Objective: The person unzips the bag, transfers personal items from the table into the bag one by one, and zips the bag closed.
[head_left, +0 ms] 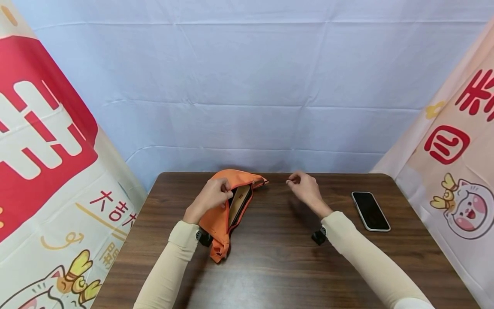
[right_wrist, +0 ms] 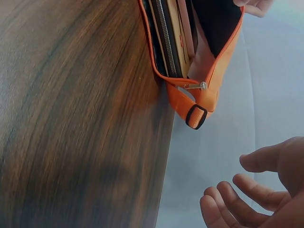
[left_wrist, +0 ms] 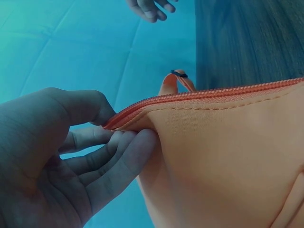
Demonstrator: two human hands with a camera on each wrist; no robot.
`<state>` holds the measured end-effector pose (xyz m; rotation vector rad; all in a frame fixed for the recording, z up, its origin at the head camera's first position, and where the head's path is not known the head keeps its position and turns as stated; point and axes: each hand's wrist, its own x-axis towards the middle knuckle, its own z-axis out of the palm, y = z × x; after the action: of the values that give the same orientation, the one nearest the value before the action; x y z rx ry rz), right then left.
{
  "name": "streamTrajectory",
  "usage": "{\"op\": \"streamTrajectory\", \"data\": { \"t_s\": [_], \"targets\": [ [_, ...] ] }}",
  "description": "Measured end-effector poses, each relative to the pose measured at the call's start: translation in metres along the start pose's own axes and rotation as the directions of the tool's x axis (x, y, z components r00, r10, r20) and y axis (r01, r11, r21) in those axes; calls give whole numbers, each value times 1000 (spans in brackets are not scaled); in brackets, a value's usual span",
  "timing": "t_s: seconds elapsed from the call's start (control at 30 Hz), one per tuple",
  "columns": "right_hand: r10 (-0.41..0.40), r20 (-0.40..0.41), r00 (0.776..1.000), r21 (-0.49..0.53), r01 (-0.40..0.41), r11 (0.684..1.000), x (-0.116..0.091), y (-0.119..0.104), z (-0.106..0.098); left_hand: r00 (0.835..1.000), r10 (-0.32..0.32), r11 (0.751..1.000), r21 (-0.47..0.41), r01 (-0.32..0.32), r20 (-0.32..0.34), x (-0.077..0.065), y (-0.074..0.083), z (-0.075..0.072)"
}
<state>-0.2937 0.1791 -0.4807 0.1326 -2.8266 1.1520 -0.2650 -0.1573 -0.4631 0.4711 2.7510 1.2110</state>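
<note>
An orange zip bag (head_left: 214, 219) lies unzipped near the table's back edge, its mouth gaping to the right. My left hand (head_left: 213, 195) pinches the zipper edge of the bag between thumb and fingers. Inside the bag sit a tan item (right_wrist: 177, 33) and a dark item with a metal zipper (right_wrist: 165, 35); the rest of the contents is hidden. The bag's zipper pull (right_wrist: 195, 86) is at the strap end, beside a black buckle (right_wrist: 196, 116). My right hand (head_left: 306, 188) hovers apart from the bag, fingers loosely bent, holding nothing.
A smartphone (head_left: 371, 211) with a dark screen and light case lies on the right side of the wooden table (head_left: 278, 266). A pale cloth backdrop (head_left: 247, 86) hangs behind the table, with printed cloths at left and right.
</note>
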Motion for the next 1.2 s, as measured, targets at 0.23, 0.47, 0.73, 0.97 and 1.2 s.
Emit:
{"op": "streamTrajectory", "data": {
  "t_s": [0.23, 0.47, 0.73, 0.97, 1.2],
  "targets": [
    [-6, -10, 1000, -6, 6, 1000, 1, 7, -8, 1000, 2, 1000, -1, -2, -2, 1, 0, -1],
    [1, -20, 1000, -23, -2, 1000, 1, 14, -12, 1000, 1, 1000, -1, -1, -7, 2, -2, 1],
    [11, -23, 1000, -35, -12, 999, 0, 18, -18, 1000, 6, 1000, 4, -6, -9, 2, -1, 0],
    [16, -25, 1000, -44, -17, 999, 1, 24, -20, 1000, 12, 1000, 5, -12, -14, 1, -1, -1],
    [27, -34, 999, -43, -28, 999, -1, 29, -26, 1000, 12, 1000, -2, -12, -10, 0, -1, 0]
  ]
}}
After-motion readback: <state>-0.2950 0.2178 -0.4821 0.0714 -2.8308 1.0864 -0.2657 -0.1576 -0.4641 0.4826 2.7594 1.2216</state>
